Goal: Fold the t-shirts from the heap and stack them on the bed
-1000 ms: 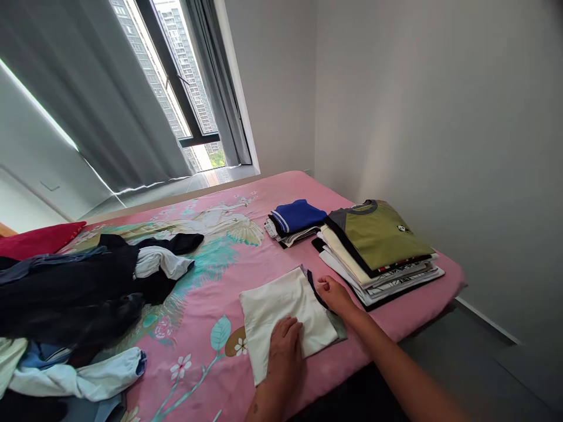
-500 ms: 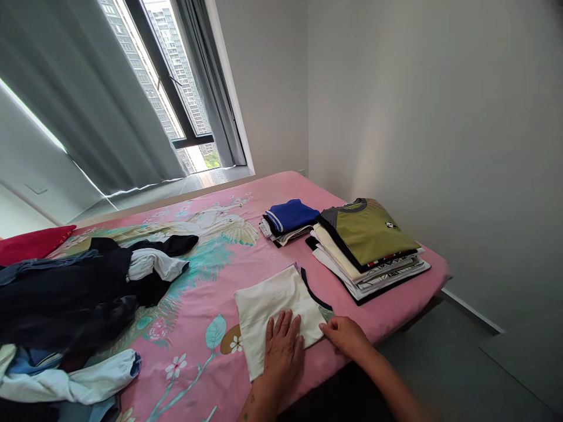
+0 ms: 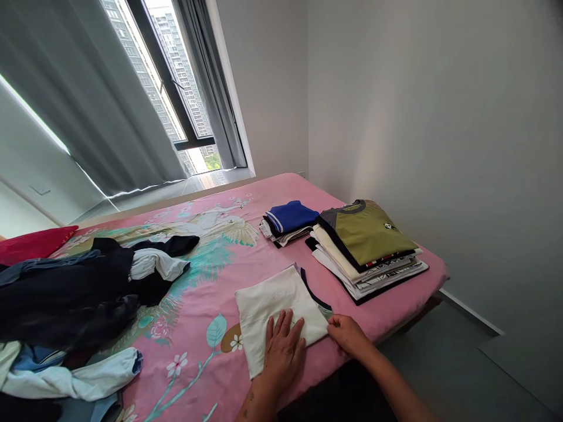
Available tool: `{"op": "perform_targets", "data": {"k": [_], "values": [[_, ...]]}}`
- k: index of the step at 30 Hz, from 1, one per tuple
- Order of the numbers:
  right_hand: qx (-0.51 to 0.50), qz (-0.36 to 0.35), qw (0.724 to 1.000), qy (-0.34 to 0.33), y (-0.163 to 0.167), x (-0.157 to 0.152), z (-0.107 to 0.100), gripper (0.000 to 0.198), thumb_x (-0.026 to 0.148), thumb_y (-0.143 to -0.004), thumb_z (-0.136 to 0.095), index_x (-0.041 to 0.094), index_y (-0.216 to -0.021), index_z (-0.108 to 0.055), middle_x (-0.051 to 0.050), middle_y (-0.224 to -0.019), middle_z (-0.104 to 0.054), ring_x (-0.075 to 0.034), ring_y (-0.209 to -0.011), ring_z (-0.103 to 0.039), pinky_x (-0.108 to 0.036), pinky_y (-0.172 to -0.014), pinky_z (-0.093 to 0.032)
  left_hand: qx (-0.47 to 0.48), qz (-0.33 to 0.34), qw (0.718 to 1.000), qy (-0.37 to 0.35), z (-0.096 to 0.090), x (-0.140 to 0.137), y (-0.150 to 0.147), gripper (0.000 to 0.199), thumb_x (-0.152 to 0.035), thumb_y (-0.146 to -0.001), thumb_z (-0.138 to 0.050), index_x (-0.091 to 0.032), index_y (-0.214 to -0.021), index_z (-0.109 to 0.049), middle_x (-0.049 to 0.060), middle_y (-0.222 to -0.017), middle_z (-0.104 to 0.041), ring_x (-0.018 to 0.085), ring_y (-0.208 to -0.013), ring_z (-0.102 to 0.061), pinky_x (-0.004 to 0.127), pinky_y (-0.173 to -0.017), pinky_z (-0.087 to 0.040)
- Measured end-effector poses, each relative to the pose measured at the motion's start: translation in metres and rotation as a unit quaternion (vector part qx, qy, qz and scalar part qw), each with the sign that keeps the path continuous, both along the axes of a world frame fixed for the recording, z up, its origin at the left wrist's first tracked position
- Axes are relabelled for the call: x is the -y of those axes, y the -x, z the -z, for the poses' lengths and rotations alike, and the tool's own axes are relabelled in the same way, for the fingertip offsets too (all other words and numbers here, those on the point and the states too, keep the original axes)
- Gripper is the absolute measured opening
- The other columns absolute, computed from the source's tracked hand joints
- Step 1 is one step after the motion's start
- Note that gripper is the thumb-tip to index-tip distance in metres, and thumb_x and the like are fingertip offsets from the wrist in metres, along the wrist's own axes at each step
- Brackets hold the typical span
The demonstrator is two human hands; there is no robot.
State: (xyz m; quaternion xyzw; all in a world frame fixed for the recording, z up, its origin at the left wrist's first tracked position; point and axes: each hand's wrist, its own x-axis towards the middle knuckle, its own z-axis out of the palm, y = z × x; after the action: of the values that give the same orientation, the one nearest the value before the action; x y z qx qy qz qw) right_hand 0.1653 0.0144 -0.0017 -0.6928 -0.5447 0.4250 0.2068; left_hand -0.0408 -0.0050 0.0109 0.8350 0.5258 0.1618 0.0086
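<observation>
A cream T-shirt [image 3: 272,299] with a dark neckband lies folded on the pink bedsheet near the bed's front edge. My left hand [image 3: 284,346] rests flat on its lower part, fingers spread. At the shirt's right corner, beside the neckband, my right hand [image 3: 347,334] pinches the fabric between thumb and forefinger. Just beyond the shirt stands a tall stack of folded shirts [image 3: 373,234], an olive one with a panda patch on top. A smaller folded pile [image 3: 290,217], topped by a blue garment, sits to the left of that stack.
Loose dark clothes [image 3: 70,293] spread over the left side of the bed, with a crumpled pale garment [image 3: 74,375] nearer me. A red pillow [image 3: 35,245] is at the far left. Grey floor [image 3: 448,363] drops away to the right, beside a wall.
My right hand has shifted slightly right, and the shirt's corner under it reaches a little farther out. My left hand stays flat in about the same place.
</observation>
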Motion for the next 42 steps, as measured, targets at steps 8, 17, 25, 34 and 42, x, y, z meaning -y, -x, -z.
{"op": "perform_targets", "data": {"k": [8, 17, 25, 34, 42], "values": [[0.071, -0.015, 0.973, -0.217, 0.009, 0.006, -0.034, 0.025, 0.028, -0.086, -0.037, 0.024, -0.101, -0.057, -0.005, -0.1, -0.065, -0.02, -0.092, -0.06, -0.031, -0.081, -0.044, 0.007, 0.025, 0.999, 0.033, -0.007, 0.002, -0.001, 0.043, -0.032, -0.086, -0.048, -0.034, -0.129, -0.047, 0.006, -0.145, -0.036, 0.027, -0.134, -0.031, 0.056, -0.108, -0.02], [0.164, -0.236, 0.907, -0.307, 0.062, -0.019, -0.02, 0.055, 0.044, -0.093, -0.026, 0.02, -0.142, -0.025, -0.006, -0.15, -0.021, -0.022, -0.139, -0.013, -0.051, -0.113, -0.009, -0.023, -0.114, 0.992, -0.056, -0.008, 0.014, 0.031, 0.049, -0.033, -0.088, -0.043, -0.025, -0.136, -0.04, 0.007, -0.147, -0.033, 0.026, -0.135, -0.028, 0.052, -0.112, -0.005], [0.146, -0.38, 0.86, -0.308, 0.11, -0.053, -0.029, 0.047, 0.037, -0.094, -0.026, 0.025, -0.138, -0.036, -0.003, -0.148, -0.029, -0.019, -0.139, -0.015, -0.047, -0.113, -0.008, -0.029, -0.175, 0.984, -0.033, 0.022, 0.051, 0.05, 0.054, -0.026, -0.088, -0.042, -0.029, -0.14, -0.029, 0.005, -0.147, -0.033, 0.026, -0.134, -0.03, 0.055, -0.111, -0.015], [0.183, -0.415, 0.857, -0.247, 0.131, -0.084, -0.018, 0.055, 0.051, -0.091, -0.026, 0.029, -0.142, -0.024, -0.004, -0.151, -0.019, -0.022, -0.14, -0.009, -0.054, -0.11, 0.0, 0.176, -0.29, 0.94, 0.023, 0.034, 0.068, 0.062, 0.057, -0.034, -0.085, -0.044, -0.015, -0.138, -0.033, 0.014, -0.144, -0.036, 0.025, -0.132, -0.035, 0.042, -0.104, -0.038], [0.182, -0.465, 0.827, -0.257, 0.159, -0.08, -0.011, 0.055, 0.052, -0.092, -0.021, 0.03, -0.143, -0.022, -0.002, -0.151, -0.018, -0.022, -0.14, -0.008, -0.054, -0.109, 0.003, 0.37, -0.348, 0.825, 0.247, -0.007, 0.049, 0.088, 0.029, -0.031, -0.075, -0.053, -0.017, -0.101, -0.058, 0.007, -0.099, -0.07, 0.018, -0.088, -0.066, 0.026, -0.077, -0.049]]}}
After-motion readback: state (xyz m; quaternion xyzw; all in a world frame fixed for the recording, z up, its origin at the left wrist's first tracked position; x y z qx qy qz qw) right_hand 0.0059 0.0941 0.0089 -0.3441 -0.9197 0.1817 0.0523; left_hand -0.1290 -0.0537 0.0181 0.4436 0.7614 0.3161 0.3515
